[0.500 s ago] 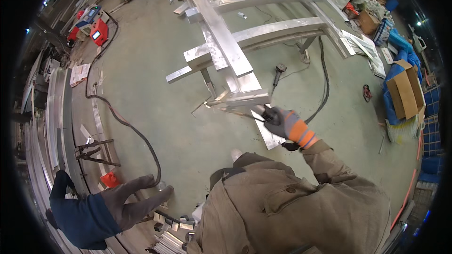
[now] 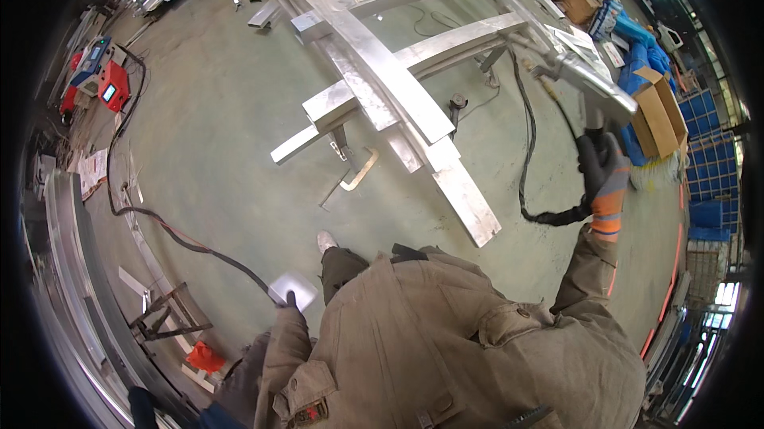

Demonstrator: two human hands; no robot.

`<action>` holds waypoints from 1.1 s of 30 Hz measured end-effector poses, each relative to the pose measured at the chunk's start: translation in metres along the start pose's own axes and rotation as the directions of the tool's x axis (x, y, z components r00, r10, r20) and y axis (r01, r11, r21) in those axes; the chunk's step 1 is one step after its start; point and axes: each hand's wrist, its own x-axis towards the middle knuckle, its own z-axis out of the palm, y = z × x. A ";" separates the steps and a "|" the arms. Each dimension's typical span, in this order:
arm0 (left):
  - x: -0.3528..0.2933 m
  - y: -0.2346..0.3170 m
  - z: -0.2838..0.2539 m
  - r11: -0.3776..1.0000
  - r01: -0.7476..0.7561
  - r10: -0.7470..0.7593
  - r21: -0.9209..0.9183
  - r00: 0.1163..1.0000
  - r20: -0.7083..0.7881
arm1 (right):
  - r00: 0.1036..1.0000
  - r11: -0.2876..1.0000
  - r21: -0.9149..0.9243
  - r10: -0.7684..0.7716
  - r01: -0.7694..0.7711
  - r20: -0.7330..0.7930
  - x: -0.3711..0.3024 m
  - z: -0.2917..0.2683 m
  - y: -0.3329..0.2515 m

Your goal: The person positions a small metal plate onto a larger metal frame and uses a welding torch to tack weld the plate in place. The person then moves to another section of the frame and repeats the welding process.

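Observation:
My right hand (image 2: 606, 178), in a grey and orange glove, is closed around the grip of a silver-bodied welding gun (image 2: 593, 85). The gun is raised to the right of the metal frame, apart from it. A black hose (image 2: 557, 216) runs from below this hand. Low on the left, my left hand (image 2: 292, 302) grips the edge of a pale square plate (image 2: 293, 287), its thumb on top; its other fingers are hidden. Ahead stands the frame of silver metal bars (image 2: 398, 83), with a straight bar (image 2: 468, 202) extending toward me.
A C-clamp (image 2: 364, 170) is at the frame's near end. An angle grinder (image 2: 456, 104) lies beyond it. Left are a red machine (image 2: 114, 85), a hose across the floor (image 2: 167, 226) and long metal profiles (image 2: 68, 230). A co-worker's blue sleeve (image 2: 143, 409) shows lower left. Right, a cardboard box (image 2: 659, 115).
My right hand has lifted the welding gun from the frame's near end and moved right. My left hand has come into view with the square plate. The view has shifted.

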 end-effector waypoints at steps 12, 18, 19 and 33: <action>0.164 0.356 -0.042 0.777 0.024 0.237 -0.630 0.915 0.328 | 0.929 0.925 -0.302 -0.303 0.232 -0.212 0.069 0.030 -0.191; 0.133 0.487 -0.005 0.742 0.086 0.342 -0.665 0.805 0.486 | 0.994 0.998 0.025 -0.063 0.065 -0.084 0.104 0.122 -0.237; 0.125 0.507 0.001 0.761 0.054 0.332 -0.647 0.824 0.459 | 0.993 0.994 0.060 -0.091 0.096 -0.072 0.112 0.139 -0.244; 0.132 0.725 0.054 0.807 0.175 0.321 -0.563 0.671 0.668 | 0.990 0.916 0.401 -0.044 -0.014 0.133 0.250 0.408 -0.309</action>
